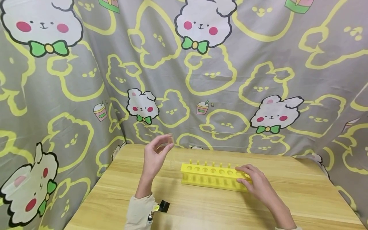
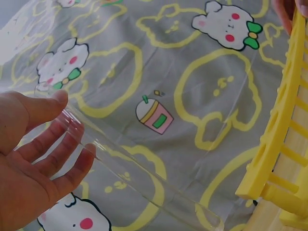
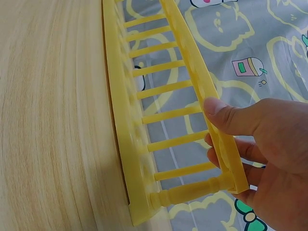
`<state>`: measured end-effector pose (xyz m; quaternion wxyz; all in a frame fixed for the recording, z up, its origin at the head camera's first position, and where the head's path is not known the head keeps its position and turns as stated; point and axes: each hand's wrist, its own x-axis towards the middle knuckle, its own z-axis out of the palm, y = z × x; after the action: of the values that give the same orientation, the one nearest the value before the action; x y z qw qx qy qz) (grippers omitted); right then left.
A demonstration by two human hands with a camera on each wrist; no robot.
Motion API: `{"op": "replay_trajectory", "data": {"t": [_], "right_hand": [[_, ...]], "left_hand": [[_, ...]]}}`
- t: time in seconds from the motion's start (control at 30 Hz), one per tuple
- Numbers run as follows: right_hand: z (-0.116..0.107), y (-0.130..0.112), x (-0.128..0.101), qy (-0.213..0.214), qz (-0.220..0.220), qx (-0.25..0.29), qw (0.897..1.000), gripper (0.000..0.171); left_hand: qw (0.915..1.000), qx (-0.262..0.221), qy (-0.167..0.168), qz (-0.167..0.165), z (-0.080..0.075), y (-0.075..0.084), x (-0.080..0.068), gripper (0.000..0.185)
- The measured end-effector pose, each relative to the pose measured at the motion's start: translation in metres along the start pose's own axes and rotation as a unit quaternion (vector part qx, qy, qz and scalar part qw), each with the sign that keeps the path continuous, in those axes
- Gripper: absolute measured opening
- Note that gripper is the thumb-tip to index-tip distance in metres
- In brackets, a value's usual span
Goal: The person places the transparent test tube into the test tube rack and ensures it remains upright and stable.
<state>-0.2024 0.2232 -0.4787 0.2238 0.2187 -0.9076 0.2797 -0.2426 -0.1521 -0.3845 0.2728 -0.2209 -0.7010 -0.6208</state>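
Grey cloth [image 1: 169,76] printed with rabbits hangs behind a wooden table [image 1: 201,210]. On the table stands a yellow rack [image 1: 212,176], its row of holes facing up. The person's left hand [image 1: 154,156] pinches a clear tube [image 2: 144,175] near its top, thumb against fingers, holding it upright off the rack's left end; its lower end, faint in the head view, seems just beside the rack. The right hand [image 1: 256,182] grips the rack's right end, thumb and fingers on opposite edges of the top plate.
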Motion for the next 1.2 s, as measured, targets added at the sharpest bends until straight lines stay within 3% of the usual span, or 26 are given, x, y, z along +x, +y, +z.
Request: {"op": "replay_trajectory", "data": {"t": [1.2], "right_hand": [[0.0, 0.001, 0.0, 0.008, -0.009, -0.001, 1.0, 0.044]], "left_hand": [[0.9996, -0.02, -0.012, 0.017, 0.016, 0.008, 0.007, 0.027]]}}
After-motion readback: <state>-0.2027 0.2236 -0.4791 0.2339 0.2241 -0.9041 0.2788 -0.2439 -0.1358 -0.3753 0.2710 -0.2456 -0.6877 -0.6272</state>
